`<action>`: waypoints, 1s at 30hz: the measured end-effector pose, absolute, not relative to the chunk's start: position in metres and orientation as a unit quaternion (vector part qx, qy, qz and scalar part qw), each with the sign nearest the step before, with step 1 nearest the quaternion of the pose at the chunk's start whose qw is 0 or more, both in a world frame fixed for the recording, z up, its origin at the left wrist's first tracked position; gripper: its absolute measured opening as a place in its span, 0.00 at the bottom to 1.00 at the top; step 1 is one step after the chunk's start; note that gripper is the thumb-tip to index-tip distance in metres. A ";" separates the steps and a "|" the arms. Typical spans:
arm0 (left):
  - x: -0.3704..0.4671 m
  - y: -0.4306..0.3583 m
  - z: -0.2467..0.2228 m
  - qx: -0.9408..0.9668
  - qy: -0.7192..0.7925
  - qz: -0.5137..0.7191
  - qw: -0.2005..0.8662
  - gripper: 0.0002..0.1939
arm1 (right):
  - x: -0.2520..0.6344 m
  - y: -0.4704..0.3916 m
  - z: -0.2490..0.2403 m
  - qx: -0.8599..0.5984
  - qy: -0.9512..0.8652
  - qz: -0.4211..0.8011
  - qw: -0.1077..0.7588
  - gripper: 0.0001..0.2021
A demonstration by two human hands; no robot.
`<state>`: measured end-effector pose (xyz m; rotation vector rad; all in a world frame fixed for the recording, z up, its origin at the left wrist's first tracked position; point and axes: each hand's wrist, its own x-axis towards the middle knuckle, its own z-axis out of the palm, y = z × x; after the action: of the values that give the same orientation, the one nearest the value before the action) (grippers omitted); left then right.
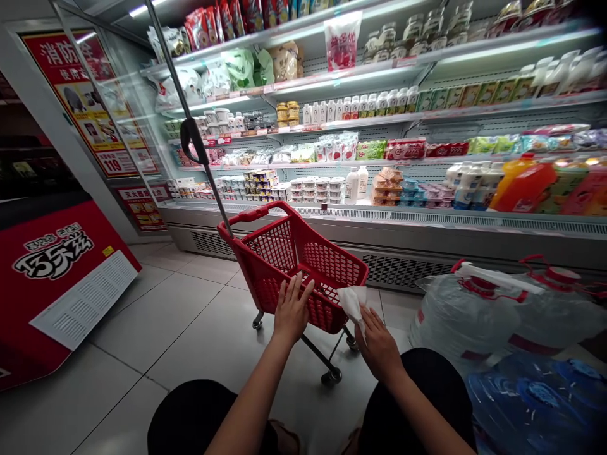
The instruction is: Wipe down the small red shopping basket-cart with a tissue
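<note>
Here, we had red cart (256, 273) at twelve o'clock; left hand (291, 314) at its six o'clock side, fingers slightly spread; right hand (379, 344) at its four o'clock corner, fingers pinching white tissue (351, 303).

Head-worn camera (single view): faces forward, down over knees (417, 392); cart (258, 270) near, shelves (332, 126) farther.

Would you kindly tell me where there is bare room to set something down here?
Bare floor lies between the red cabinet and red cart; the cart's visible interior also has room. Crowded: the near rim, with the left hand, right hand and white tissue, and the picture's right side, with red-capped jugs and blue bottles.
</note>
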<state>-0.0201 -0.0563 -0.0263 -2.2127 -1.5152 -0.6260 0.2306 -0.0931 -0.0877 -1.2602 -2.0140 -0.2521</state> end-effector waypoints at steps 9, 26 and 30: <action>0.014 -0.054 -0.035 -0.776 -0.550 -0.225 0.213 0.45 | 0.193 -0.081 -0.073 -0.481 -0.794 -0.102 0.358 0.28; 0.002 -0.055 -0.026 -0.794 -0.531 -0.233 0.185 0.50 | 0.185 -0.064 -0.059 -0.481 -0.793 -0.110 0.356 0.27; -0.023 -0.055 -0.014 -0.801 -0.524 -0.213 0.198 0.49 | 0.217 -0.072 -0.070 -0.497 -0.782 -0.110 0.361 0.26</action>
<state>-0.0230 -0.0551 -0.0142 -2.2419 -1.4653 -0.5949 0.2173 -0.0717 -0.0697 -1.2794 -2.0141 -0.2837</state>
